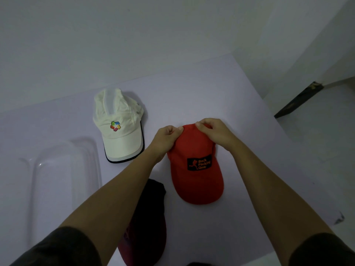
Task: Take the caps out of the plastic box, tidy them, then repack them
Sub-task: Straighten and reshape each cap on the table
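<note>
Red cap (194, 167) lies brim-toward-wearer on the white table (211, 89), its crown's far edge pinched by the left hand (167, 138) and right hand (212, 131), apparently to smooth it. A cream cap (119, 125) lies beside the clear plastic box (63, 181); a dark cap (148, 223) sits near, partly hidden.

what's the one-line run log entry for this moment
phase: tidying; left hand: pinches red cap crown; right hand: pinches same crown; white cap: lying untouched; dark cap: untouched; clear plastic box: looks empty
</note>
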The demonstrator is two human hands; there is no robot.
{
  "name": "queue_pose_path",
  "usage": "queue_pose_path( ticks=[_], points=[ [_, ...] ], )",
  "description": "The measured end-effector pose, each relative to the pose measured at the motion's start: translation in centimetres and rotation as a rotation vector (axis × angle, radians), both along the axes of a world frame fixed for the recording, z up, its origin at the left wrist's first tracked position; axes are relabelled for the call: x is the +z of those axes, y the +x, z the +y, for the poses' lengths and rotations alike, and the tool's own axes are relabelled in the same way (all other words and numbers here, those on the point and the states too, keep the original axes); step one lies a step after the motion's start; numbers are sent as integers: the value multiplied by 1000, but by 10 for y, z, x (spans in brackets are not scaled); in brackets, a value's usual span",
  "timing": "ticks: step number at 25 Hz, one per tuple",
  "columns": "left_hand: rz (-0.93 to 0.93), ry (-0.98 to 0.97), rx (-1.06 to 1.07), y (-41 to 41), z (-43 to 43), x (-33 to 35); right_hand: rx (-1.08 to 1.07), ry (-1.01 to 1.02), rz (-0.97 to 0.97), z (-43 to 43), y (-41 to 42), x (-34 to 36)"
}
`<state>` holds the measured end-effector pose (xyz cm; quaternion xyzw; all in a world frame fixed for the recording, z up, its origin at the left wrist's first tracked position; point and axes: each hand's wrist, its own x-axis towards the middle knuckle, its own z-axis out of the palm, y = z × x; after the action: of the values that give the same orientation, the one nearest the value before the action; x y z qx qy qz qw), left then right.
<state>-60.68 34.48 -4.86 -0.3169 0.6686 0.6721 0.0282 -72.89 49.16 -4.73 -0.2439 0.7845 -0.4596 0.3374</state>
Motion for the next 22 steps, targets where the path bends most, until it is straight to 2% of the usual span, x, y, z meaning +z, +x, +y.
queue_pose_path(
  ticks=[4,10,15,18,22],
  points=[
    [-9,-80,12,2,-1,-5,34,104,86,-2,-4,-1],
    [-72,-41,-26,5,-1,-8,51,273,153,-8,-9,-1],
    [-25,54,-63,4,-1,-7,-38,193,49,-6,-10,0],
    [1,88,-61,5,-2,-6,-66,188,58,-6,-10,-3],
    [-55,-62,-48,7,-3,-8,-68,325,148,-6,-8,-10]
  ],
)
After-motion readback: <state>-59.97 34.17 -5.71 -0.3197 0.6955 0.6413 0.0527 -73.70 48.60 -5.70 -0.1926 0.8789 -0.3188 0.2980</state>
